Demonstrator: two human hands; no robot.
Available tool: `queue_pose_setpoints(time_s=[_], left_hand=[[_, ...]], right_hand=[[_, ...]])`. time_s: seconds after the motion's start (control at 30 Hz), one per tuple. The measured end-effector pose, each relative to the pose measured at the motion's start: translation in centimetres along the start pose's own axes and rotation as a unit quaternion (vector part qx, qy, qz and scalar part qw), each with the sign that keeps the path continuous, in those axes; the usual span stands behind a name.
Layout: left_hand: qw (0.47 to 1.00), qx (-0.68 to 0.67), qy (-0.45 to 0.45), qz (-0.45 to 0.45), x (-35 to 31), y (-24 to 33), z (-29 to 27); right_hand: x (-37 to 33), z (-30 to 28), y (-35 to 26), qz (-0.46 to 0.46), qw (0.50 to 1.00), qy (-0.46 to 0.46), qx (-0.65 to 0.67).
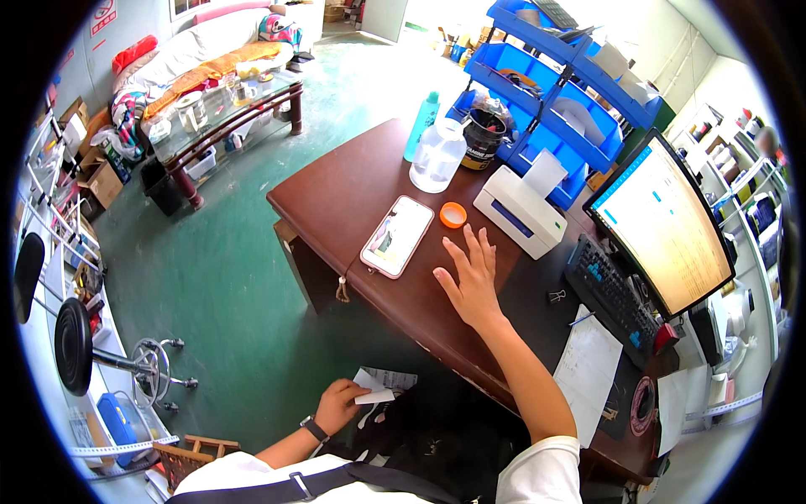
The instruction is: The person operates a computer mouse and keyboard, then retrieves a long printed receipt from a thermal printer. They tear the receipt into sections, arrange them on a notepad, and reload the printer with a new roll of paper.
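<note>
While the left grip [338,406] pinches part-printed white paper [376,396] | right grip [473,290] spread, empty | orange cap [453,216] round, pale inside

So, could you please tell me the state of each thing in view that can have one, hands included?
left hand: closed on white paper
right hand: open, fingers spread
orange cap: lying loose, off any bottle
clear bottle: upright, apparently uncapped
teal bottle: upright
phone: face up, screen lit
monitor: on
white printer: sheet sticking up beside its top
</note>
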State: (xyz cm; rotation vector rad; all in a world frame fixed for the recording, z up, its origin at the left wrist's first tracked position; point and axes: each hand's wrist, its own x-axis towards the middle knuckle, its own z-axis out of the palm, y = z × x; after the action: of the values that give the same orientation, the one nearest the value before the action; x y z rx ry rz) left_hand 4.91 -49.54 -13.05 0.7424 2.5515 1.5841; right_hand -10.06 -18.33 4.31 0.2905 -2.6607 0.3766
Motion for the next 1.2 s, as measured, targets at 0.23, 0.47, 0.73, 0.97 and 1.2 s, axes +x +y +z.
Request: queue_pose_setpoints(time_s=[0.23,0.47,0.73,0.97,1.2], left_hand=[[0.991,-0.093,0.064,0.076,3.1,5.4,-1.8],[0.985,-0.171,0.017,0.022,1.0,6.5,0.4],[0.980,-0.187,-0.071,0.020,0.3,7.8,0.1],[0.982,-0.147,-0.104,0.056,1.3,9.1,-0.1],[0.974,-0.213,-0.075,-0.022,1.8,12.1,1.5]], right_hand=[[-1.2,0.1,-1.7,-0.039,0.999,-0.005,0.004],[0.3,4.5,-1.9,-0.010,0.999,0.011,0.030],[1.5,5.2,-1.1,0.011,0.998,0.000,0.054],[-0.9,0.1,-6.5,-0.075,0.987,-0.014,0.144],[-13.8,-11.8,-9.6,-0.016,0.940,-0.228,0.254]])
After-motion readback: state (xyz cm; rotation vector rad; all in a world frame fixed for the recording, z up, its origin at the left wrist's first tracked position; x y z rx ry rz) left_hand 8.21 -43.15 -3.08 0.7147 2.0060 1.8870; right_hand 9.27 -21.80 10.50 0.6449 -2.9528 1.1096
